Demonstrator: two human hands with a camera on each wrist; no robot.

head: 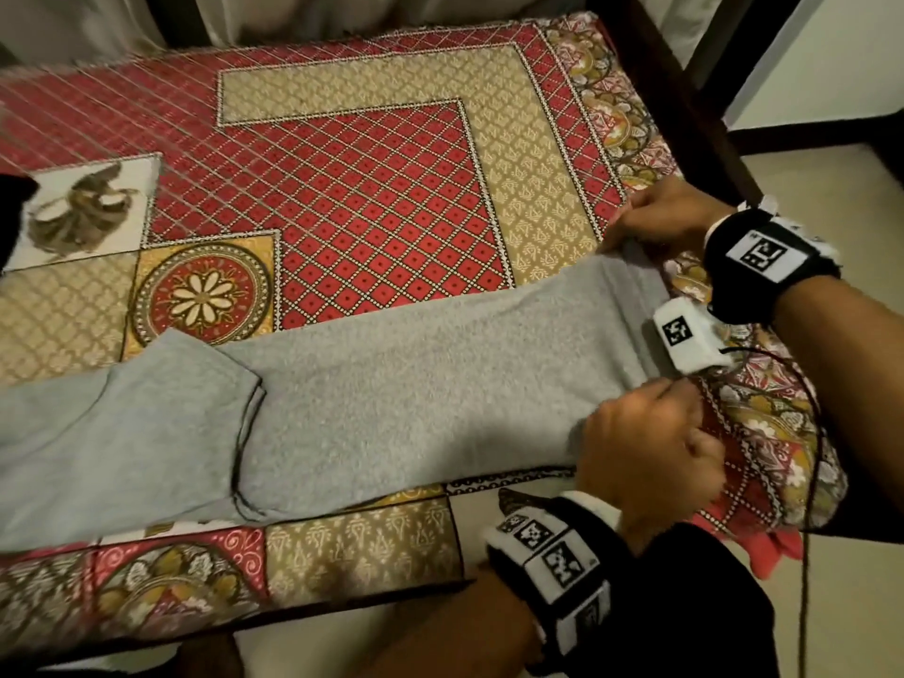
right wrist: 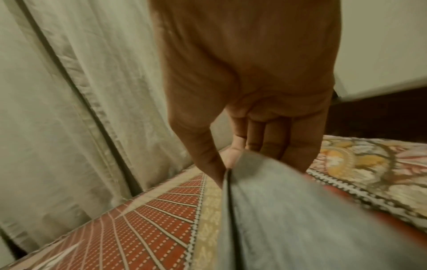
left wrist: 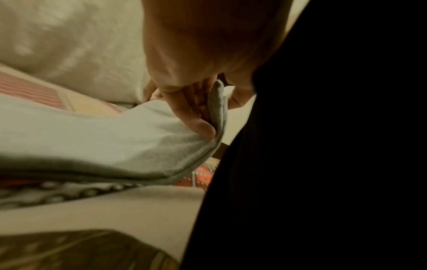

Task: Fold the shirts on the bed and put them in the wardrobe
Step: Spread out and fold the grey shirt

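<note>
A grey shirt (head: 391,398) lies lengthwise across the patterned bed (head: 372,208), folded narrow, with a sleeve laid over at the left. My left hand (head: 641,442) pinches its near right corner. In the left wrist view that corner of the grey shirt (left wrist: 138,146) curls up between thumb and fingers (left wrist: 198,126) of my left hand (left wrist: 215,102). My right hand (head: 650,222) pinches the far right corner. The right wrist view shows the grey shirt (right wrist: 289,210) with its edge caught between thumb and fingers (right wrist: 208,155) of my right hand (right wrist: 231,160).
The bed's right edge (head: 763,433) is just beyond my hands, with a dark wooden post (head: 685,90) and tiled floor (head: 831,198) past it. Pale curtains (right wrist: 69,91) hang behind the bed. A dark garment (head: 10,212) shows at the far left.
</note>
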